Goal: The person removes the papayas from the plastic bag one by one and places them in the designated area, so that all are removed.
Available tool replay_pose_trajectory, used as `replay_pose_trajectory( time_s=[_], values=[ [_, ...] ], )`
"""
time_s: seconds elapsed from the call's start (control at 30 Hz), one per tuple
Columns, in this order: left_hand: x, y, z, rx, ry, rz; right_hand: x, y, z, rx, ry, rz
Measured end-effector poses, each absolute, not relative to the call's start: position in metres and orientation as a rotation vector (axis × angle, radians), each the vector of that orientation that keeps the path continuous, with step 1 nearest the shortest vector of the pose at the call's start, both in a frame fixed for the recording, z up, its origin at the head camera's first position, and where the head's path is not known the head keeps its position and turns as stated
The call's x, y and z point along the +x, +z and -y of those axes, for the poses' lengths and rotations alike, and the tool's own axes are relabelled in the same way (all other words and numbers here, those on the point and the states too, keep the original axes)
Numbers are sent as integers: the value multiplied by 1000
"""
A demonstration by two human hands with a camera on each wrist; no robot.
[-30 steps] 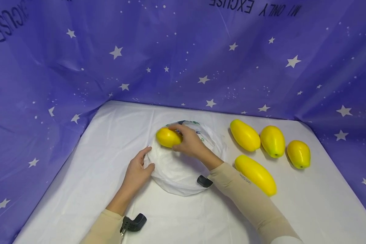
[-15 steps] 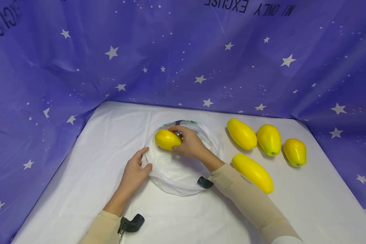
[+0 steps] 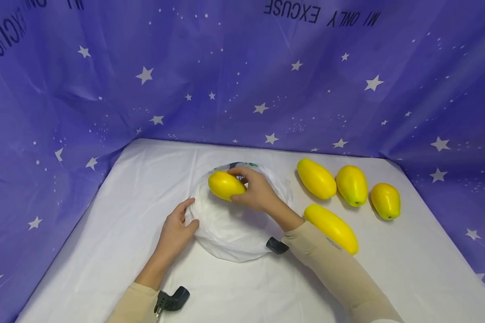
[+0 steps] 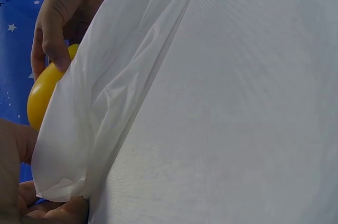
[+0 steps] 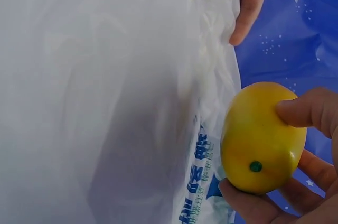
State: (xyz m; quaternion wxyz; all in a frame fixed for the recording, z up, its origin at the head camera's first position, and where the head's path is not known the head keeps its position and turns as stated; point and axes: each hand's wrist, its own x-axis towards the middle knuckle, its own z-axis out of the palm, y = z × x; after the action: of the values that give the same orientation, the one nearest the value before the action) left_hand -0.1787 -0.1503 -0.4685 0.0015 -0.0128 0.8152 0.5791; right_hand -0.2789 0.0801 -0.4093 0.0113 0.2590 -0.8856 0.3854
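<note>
My right hand (image 3: 254,187) grips a yellow mango (image 3: 226,185) over the open mouth of a white plastic bag (image 3: 237,249), thumb and fingers on its near end. In the right wrist view, the mango (image 5: 261,139) shows a green spot at its end and hangs beside the bag's printed rim (image 5: 196,176). My left hand (image 3: 176,232) holds the bag's left edge, thumb and forefinger spread apart at the rim. The left wrist view shows curled fingers (image 4: 63,211) under the bag's edge, partly hidden by the plastic (image 4: 105,92).
Several more yellow fruits lie right of the bag: a long one (image 3: 333,229) close to my right forearm, and others (image 3: 316,178) farther back. The table has a white cloth (image 3: 117,224). A purple star-printed sheet (image 3: 226,67) rises around its back and sides.
The head view has shifted slightly, so the scene slides left. Over the bag, the mango in my right hand has moved a little to the right. My left hand stays at the bag's edge.
</note>
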Motion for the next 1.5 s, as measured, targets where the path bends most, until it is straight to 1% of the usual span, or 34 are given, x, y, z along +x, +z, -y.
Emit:
replay_pose_trajectory(
  time_s=[0.37,0.97,1.2,1.5],
  values=[
    [-175,-465,147,-34,1845,-2538,-261,-393,-102,803,1278,2701],
    [-175,-465,145,-57,1833,-2557,-240,-378,-146,632,1256,2695],
    [-174,-464,145,-54,1849,-2546,-233,-373,-162,547,1341,2680],
    [-174,-465,145,-57,1854,-2544,-224,-362,-185,456,1266,2728]
  ],
)
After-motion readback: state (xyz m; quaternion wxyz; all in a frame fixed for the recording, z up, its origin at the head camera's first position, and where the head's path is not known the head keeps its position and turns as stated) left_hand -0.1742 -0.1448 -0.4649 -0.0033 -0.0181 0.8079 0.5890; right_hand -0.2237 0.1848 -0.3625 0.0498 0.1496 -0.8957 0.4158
